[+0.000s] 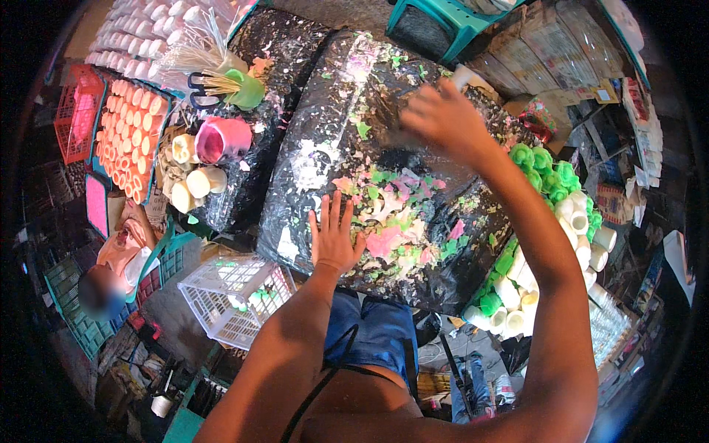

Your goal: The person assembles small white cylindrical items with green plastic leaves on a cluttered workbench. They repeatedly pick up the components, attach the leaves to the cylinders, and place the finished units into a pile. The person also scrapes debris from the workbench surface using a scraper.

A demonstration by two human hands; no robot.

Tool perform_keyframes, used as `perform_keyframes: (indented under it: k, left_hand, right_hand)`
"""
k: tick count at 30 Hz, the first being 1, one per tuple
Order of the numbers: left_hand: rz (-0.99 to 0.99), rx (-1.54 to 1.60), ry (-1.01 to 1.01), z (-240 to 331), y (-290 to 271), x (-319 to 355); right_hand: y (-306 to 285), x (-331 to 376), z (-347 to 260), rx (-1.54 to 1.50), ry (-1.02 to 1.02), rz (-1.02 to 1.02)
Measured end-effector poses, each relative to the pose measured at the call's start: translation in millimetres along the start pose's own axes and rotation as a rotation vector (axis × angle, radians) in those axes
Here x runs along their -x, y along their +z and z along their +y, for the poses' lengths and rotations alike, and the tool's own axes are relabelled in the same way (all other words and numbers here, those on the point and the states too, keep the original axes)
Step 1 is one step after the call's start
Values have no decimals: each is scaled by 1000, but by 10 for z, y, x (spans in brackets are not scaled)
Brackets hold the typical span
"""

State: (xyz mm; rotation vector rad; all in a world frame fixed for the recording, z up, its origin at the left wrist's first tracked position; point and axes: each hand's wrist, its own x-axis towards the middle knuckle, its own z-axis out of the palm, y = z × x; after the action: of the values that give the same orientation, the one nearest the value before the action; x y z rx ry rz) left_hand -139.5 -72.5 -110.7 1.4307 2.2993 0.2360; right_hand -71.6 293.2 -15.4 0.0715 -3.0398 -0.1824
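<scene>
L hand flat w/ fingers spread on black plastic-covered desk, next to thin pink, green & cream scraps scattered mid-desk. R hand blurred over desk's far side, fingers part-curled; can't tell if gripping anything.

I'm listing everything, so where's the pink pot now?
In the head view, the pink pot sits upper left, between the green cup and the cream cylinders.

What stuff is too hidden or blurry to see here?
All in the head view:
Right hand: blur hides whether it holds anything.
Black cover: left hand hides the patch beneath.
Green seat: top edge cuts it off.
Scraps: many are too small to make out.
</scene>
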Motion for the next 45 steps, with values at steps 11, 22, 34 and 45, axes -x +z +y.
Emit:
perform_keyframes:
  k: [11, 22, 34, 45]
  left_hand:
    - [-10, -36, 5, 38, -10, -53]
    - [-1, -18, 2, 29, -6, -16]
    - [22, -69, 12, 14, -15, -32]
    - [5, -60, 4, 40, -6, -4]
  right_hand:
    - [904, -739, 198, -249, 59, -173]
    - [16, 330, -446, -262, -8, -107]
    - [711, -233, -456, -417, 6, -138]
    - [-106, 797, -437, -195, 410, -81]
